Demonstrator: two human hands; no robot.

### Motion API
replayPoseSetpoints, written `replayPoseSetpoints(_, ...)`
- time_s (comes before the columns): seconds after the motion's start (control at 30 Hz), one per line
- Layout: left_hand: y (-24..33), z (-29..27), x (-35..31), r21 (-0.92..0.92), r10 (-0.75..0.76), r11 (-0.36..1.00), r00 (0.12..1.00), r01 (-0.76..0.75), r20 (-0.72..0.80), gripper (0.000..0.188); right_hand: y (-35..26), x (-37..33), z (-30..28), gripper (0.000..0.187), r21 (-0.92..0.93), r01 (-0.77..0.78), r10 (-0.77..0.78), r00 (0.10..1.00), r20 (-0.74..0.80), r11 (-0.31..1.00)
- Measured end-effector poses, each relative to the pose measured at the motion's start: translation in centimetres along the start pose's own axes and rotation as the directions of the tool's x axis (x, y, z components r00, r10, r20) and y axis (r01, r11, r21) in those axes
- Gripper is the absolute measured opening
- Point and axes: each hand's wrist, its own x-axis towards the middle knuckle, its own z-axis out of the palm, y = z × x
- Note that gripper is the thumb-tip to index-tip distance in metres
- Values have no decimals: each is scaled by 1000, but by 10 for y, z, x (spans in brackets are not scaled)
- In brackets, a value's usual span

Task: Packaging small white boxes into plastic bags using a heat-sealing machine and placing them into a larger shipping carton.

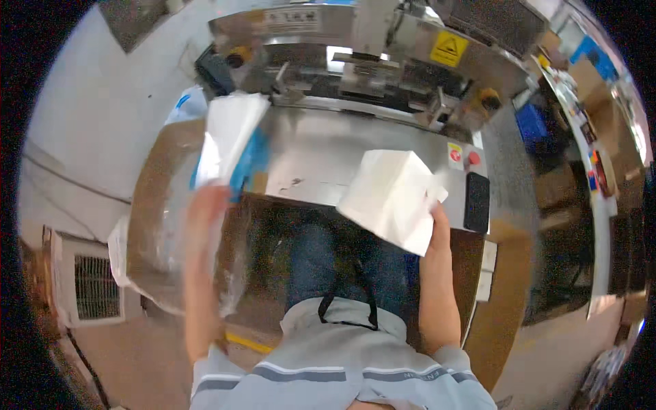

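On the right, my right hand is closed on the edge of a white paper-like piece, creased and boxy in outline, held above the front edge of the metal worktop. Its exact kind does not show. My left hand is smeared by motion at the lower end of a long, flat white piece. Whether those fingers grip the piece cannot be made out. Behind and beside it lies something blue, partly covered.
A metal machine with a yellow warning sign spans the back of the worktop. A red button and a black phone-like slab are at its right. An open cardboard box with clear plastic stands left; shelving runs along the right.
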Motion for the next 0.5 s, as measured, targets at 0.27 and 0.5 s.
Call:
replayPoseSetpoints(0.27, 87, 238, -19, -697, 88, 224, 698, 681, 710, 100, -5, -14, 17, 56, -285, -97, 81, 994, -67, 954)
replayPoseSetpoints(0.5, 83, 283, -15, -701, 64, 314, 723, 640, 688, 83, -13, 3, -14, 70, -833, 245, -478, 878, -27, 497)
